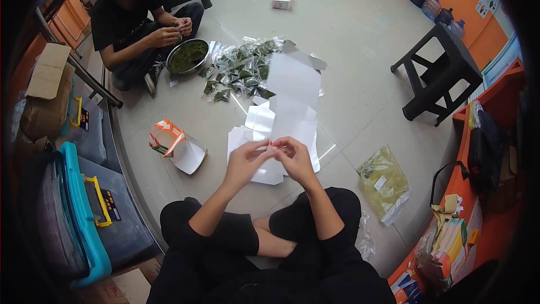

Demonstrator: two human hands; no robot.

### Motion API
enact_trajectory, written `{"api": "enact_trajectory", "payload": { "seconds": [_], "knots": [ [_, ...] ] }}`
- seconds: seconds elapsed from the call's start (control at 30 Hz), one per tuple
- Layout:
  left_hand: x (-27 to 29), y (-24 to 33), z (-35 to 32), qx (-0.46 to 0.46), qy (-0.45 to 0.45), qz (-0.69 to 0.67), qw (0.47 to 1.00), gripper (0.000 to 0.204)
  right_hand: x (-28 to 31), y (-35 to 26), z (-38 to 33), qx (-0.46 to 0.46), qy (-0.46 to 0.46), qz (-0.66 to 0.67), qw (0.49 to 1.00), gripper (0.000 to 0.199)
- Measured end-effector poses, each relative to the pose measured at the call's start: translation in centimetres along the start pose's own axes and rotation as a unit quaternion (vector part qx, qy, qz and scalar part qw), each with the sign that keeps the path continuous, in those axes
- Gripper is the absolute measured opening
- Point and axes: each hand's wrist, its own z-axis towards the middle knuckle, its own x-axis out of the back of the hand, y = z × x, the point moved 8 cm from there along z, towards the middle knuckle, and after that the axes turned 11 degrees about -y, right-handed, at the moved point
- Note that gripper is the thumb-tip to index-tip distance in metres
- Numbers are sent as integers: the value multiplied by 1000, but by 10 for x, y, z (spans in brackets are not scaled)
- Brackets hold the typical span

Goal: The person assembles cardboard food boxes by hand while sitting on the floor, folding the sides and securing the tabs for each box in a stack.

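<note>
- The left hand (246, 160) and right hand (295, 160) meet, fingertips together; I cannot tell whether something thin is pinched between them.
- The white card sheets (292, 87) lie flat on the floor beneath the hands, their near edge just in front of the crossed legs.
- Rightward, tile shows between the sheets and a yellowish plastic bag (385, 183); an orange shelf (464, 149) bounds that side.
- Leftward, an open orange-and-white carton (188, 155) sits apart from the sheets; 2 bins (126, 191) with yellow handles edge the space.
- Farther on, wrapped green packets (242, 67) crowd the sheets' left edge, near a metal bowl (206, 59) and a seated person (126, 31).
- The tiled floor (354, 50) is pale and glossy, with thin joint lines.
- 1 black stool (447, 73) stands at right, well apart from the sheets.
- At the far right, large water jugs (432, 7) line an orange wall (478, 28).
</note>
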Motion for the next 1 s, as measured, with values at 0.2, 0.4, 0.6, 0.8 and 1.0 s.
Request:
{"api": "enact_trajectory", "payload": {
  "seconds": [0.2,0.4,0.6,0.8,1.0],
  "knots": [
    [-74,177,-56,-192,-229,171,939,43,19,45,-1,-144,-11,-267,953,12],
    [-86,222,-136,-444,-335,232,798,12,-4,122,10,-214,-90,-472,851,13],
    [-62,210,-143,-464,-240,95,847,9,-12,146,9,-224,-138,-439,859,13],
    [-49,214,-140,-478,-233,81,843,6,-19,157,13,-203,-191,-444,851,11],
    [-62,197,-110,-181,-444,43,877,25,-31,177,10,-244,-194,-486,817,6]
  ]
}}
